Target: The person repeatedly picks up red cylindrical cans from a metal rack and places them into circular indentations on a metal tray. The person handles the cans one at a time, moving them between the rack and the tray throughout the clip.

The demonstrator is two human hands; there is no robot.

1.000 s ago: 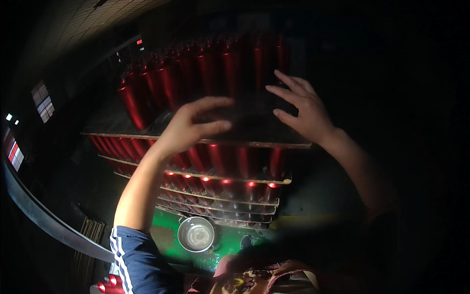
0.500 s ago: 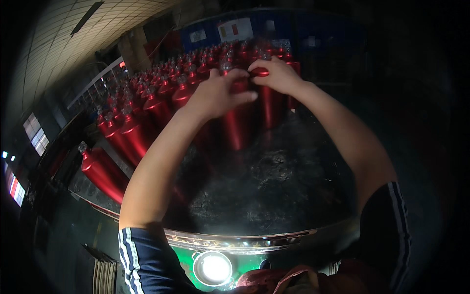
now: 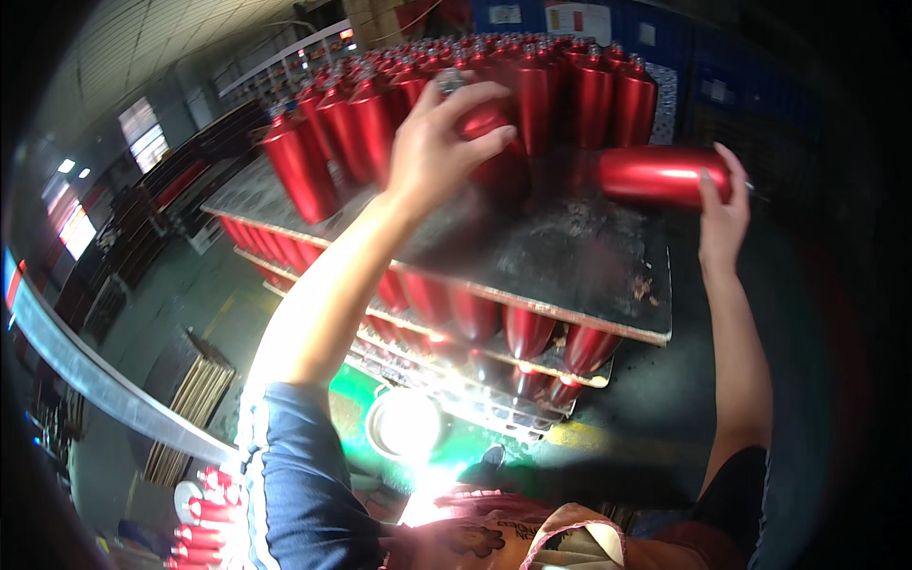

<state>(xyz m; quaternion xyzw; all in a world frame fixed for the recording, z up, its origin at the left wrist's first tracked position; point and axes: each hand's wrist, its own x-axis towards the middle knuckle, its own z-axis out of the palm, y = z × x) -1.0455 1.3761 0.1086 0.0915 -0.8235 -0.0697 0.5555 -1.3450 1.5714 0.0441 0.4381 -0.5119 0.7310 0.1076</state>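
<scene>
My right hand [image 3: 724, 211] is closed on the shoulder end of a shiny red metal bottle [image 3: 660, 176], which lies tilted on its side in the air near the stack's right edge. Its neck points right, mostly hidden behind my fingers. My left hand [image 3: 442, 142] curls around the upper part of another red bottle [image 3: 501, 176], upright and blurred by motion. Dense rows of similar upright red bottles [image 3: 353, 123], with clear or silvery tops, stand behind my hands on a dark board [image 3: 570, 256]. One bottle [image 3: 302, 171] stands at the board's left corner.
Below the top board, several lower boards [image 3: 608, 378] carry more red bottles. A brightly lit round pan [image 3: 404, 425] sits on the green floor. Stacked flat panels [image 3: 195, 404] and red bottles [image 3: 204, 522] lie to the left, near a pale curved rail [image 3: 114, 375].
My hands have moved apart. The right one has swung out to the right, tipping its bottle sideways. The head view has turned, showing the lower boards.
</scene>
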